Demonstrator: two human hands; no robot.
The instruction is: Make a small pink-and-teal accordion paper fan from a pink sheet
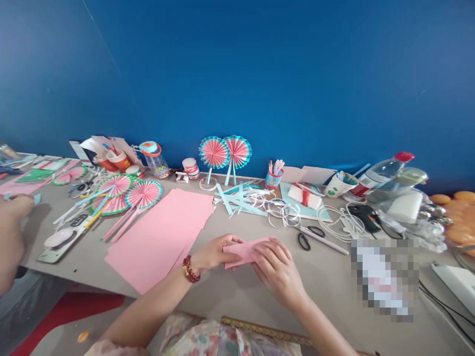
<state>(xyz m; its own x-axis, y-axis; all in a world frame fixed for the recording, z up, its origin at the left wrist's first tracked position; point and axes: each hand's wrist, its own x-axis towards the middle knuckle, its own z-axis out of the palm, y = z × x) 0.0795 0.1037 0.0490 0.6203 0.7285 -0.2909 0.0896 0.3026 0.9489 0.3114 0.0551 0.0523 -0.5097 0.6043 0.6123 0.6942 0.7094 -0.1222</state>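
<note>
A folded strip of pink paper (245,250) is held between both hands just above the table's front part. My left hand (218,252), with a red bead bracelet at the wrist, grips its left end between thumb and fingers. My right hand (275,269) lies over the right end, its fingers bent down on the paper. To the left, a stack of pink paper sheets (163,232) rests flat on the table. Scissors (305,240) with dark handles lie beyond my right hand, among curled paper strips.
Pleated paper fans (144,195) lie left of the sheets; two more fans (237,152) lean on the blue wall. Pale blue paper strips (241,200) are piled centrally. A bottle (382,173) and white cable (345,220) are at right. Another person's hand (17,210) is far left.
</note>
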